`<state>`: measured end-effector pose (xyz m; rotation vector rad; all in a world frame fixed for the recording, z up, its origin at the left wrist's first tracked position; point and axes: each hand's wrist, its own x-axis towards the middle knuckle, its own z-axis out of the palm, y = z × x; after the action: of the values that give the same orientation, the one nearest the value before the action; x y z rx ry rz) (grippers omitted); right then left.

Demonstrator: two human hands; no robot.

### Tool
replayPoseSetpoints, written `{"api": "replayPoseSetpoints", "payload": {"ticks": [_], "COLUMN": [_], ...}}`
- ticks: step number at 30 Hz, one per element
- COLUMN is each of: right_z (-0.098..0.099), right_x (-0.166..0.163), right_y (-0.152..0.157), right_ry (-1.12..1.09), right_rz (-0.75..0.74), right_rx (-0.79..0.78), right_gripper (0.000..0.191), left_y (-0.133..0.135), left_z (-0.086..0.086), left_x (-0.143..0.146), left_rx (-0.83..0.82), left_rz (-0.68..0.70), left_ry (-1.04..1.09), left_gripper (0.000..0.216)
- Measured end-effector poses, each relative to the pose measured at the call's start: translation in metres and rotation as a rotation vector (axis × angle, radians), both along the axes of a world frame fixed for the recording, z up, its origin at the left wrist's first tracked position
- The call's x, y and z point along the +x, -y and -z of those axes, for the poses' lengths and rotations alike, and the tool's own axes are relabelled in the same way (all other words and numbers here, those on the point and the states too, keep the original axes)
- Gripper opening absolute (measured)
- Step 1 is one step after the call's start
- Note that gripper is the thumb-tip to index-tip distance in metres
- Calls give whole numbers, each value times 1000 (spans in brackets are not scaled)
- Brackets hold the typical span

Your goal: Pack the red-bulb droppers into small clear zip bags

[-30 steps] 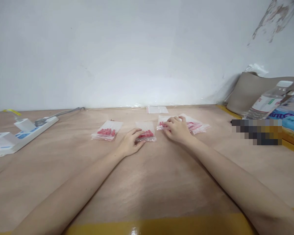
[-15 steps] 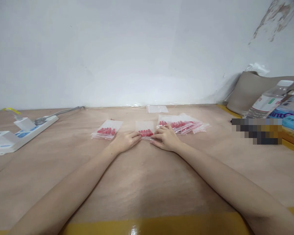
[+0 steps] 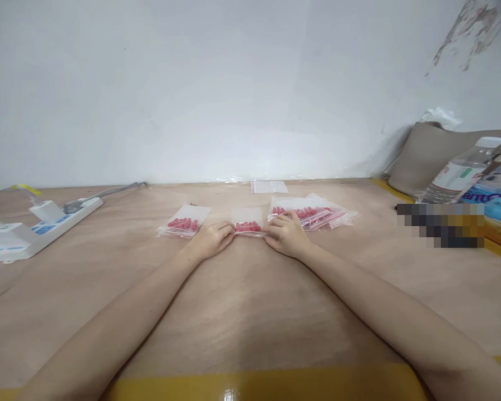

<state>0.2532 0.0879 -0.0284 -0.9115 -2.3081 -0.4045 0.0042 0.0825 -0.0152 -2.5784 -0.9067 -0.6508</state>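
A small clear zip bag (image 3: 246,215) lies in front of me, with a row of several red pieces (image 3: 248,227) along its near part. What exactly the pieces are is too small to make out. My left hand (image 3: 215,239) is closed with thumb and fingers at the bag's near left corner. At the near right corner, my right hand (image 3: 289,235) pinches the bag's edge. Left of my left hand rests a stack of similar filled bags (image 3: 188,220). Beyond my right hand, more filled bags (image 3: 313,209) overlap in a fanned pile.
Near the wall lies a flat white bag (image 3: 269,187). A white power strip (image 3: 67,231) with plugs and cables stands at left. At right are a water bottle (image 3: 457,175), a grey-brown container (image 3: 417,159) and a pixelated patch (image 3: 446,223). Yellow tape (image 3: 275,381) runs along the front edge.
My hands have moved slightly apart, from over the red pieces to the near corners of the bag. The bags beside them stay in place; the view has shifted a little.
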Motion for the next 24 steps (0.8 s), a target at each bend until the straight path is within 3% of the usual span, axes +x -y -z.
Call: {"api": "replayPoseSetpoints", "payload": {"ticks": [9,24], "right_z": [-1,-3], "right_x": [0,1], "right_y": [-3,3], "right_ry": [103,62], "right_rz": [-11,12], "right_rx": [112,62], "right_gripper": [26,26], "left_y": [0,9], "left_z": [1,-3], "left_x": [-3,7], "left_rx": [55,76], "left_rz": [24,-35], "left_ry": [-9,9], "left_gripper": [28,21]}}
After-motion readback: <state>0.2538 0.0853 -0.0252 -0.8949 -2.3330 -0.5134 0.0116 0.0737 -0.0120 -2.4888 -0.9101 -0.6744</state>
